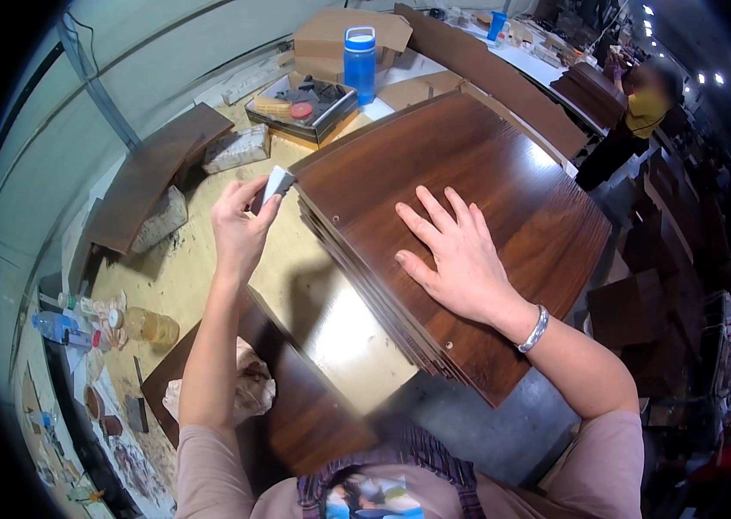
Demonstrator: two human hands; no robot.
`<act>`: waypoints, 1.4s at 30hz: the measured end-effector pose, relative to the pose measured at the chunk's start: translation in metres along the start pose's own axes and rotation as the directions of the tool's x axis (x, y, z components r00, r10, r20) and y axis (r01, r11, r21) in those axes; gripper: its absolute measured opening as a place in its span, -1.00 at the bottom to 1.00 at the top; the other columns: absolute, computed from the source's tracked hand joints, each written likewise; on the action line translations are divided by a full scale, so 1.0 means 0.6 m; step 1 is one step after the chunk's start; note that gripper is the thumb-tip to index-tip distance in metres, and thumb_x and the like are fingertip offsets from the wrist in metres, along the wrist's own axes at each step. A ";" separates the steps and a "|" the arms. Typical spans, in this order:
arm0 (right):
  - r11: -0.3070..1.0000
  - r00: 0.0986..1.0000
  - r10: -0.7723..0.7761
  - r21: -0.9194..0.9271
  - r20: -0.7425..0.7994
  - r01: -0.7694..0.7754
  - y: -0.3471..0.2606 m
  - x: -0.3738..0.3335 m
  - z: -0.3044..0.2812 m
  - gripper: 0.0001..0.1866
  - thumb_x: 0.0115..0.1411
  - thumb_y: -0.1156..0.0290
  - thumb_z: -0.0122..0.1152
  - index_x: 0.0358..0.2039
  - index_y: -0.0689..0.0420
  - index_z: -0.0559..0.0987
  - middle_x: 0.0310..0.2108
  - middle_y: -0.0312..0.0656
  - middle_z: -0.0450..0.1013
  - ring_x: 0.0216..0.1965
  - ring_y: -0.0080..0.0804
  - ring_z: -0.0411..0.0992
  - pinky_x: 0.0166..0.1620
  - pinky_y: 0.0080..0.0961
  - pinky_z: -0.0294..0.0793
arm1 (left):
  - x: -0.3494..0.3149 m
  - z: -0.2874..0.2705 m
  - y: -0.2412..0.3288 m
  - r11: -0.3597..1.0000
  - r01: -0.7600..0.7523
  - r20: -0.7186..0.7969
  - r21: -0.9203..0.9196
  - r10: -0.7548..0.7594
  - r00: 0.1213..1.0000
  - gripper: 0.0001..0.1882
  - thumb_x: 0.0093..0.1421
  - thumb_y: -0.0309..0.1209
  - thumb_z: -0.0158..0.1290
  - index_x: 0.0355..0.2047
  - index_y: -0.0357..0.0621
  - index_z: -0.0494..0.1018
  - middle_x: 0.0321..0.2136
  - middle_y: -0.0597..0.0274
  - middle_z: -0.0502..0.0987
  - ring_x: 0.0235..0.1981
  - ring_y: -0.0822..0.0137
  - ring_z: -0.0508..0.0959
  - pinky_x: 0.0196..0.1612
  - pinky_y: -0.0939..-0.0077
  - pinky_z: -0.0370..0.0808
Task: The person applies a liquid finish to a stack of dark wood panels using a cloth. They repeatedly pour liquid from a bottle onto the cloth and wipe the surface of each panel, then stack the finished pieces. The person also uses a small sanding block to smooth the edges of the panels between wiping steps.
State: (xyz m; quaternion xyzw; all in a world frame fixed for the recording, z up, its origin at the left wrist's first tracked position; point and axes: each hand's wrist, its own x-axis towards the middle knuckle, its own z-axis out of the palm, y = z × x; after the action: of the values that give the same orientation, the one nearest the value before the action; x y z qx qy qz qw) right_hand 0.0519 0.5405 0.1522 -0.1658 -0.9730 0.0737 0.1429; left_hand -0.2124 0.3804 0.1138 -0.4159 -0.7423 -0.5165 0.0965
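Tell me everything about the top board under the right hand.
The top board is a dark brown panel with streaked wood-like grain and a glossy sheen, brightest at far right. Two small round marks, possibly holes, show near its left edge. It lies flat on a stack of boards. The right hand rests on it; the left hand holds a small grey block beside the board's far left corner, contact there unclear.

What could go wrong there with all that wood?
The stack of glossy dark-brown wooden panels seems to jut past the pale yellowish bench's edge, so pressing hard with the bare right hand near that end might make it slide or tip.

The small light-grey block pinched in the bare left hand is by the top panel's corner; a slip could scratch the shiny surface or scrape fingertips.
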 end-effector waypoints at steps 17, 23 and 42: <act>1.000 0.998 -0.021 0.005 -0.064 0.021 0.014 0.001 0.024 -0.43 0.38 0.04 -0.06 0.31 0.03 0.36 0.39 0.03 0.15 0.40 0.18 0.03 0.39 0.08 -0.02 | -0.235 0.050 0.233 0.937 -0.270 0.221 -0.222 0.318 0.922 -0.65 -0.09 -0.62 0.26 -0.22 -0.32 0.53 -0.45 0.11 0.51 -0.51 0.26 0.50 -0.48 0.45 0.45; 1.000 0.995 -0.021 -0.008 -0.102 0.020 0.018 0.000 0.027 -0.43 0.38 0.00 -0.06 0.30 0.02 0.38 0.38 0.02 0.18 0.39 0.16 0.06 0.36 -0.01 0.04 | -0.326 0.073 0.318 0.743 -0.444 0.298 -0.501 0.630 0.718 -0.64 -0.04 -0.37 0.30 -0.25 -0.34 0.59 -0.46 0.11 0.56 -0.54 0.23 0.51 -0.53 0.40 0.45; 0.997 0.999 0.038 0.062 0.000 -0.038 0.007 -0.008 0.006 -0.41 0.32 0.03 0.04 0.24 0.12 0.40 0.35 0.12 0.14 0.39 0.16 0.02 0.38 0.13 0.00 | -0.328 -0.097 0.181 0.595 0.588 0.358 -0.548 -0.469 0.807 -0.75 0.19 -0.48 0.14 -0.14 -0.33 0.53 -0.34 0.31 0.51 -0.34 0.49 0.49 -0.22 0.60 0.43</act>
State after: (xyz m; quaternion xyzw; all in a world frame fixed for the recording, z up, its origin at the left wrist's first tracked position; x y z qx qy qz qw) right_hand 0.0565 0.5427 0.1468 -0.1796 -0.9668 0.1066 0.1471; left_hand -0.0264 0.2423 0.1015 -0.2269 -0.6173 -0.7018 -0.2739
